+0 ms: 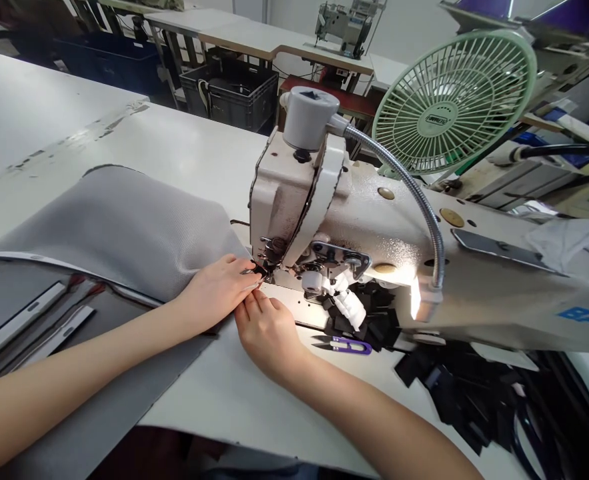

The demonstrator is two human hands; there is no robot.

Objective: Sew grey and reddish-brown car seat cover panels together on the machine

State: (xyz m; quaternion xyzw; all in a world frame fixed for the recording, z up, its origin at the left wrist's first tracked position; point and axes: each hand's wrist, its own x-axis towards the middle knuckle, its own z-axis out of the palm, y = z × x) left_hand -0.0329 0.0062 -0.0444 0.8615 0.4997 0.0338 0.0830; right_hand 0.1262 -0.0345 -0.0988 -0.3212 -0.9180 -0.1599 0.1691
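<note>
A large grey fabric piece [124, 233] lies across the white table and runs up to the needle area of a cream sewing machine [324, 220]. My left hand [219, 290] rests on the fabric's edge, its fingers pressed together at the presser foot [263, 270], pinching the fabric edge. My right hand [267, 330] sits just below it with fingers curled, touching the same edge close to the needle. What the fingertips hold besides the fabric is hidden.
Purple thread snips [347, 345] lie right of my right hand. Black fabric pieces [454, 387] are heaped under the machine arm. A gooseneck lamp [417, 293] shines on the bed. A green fan [454, 100] stands behind. White strips [29, 320] lie at the left.
</note>
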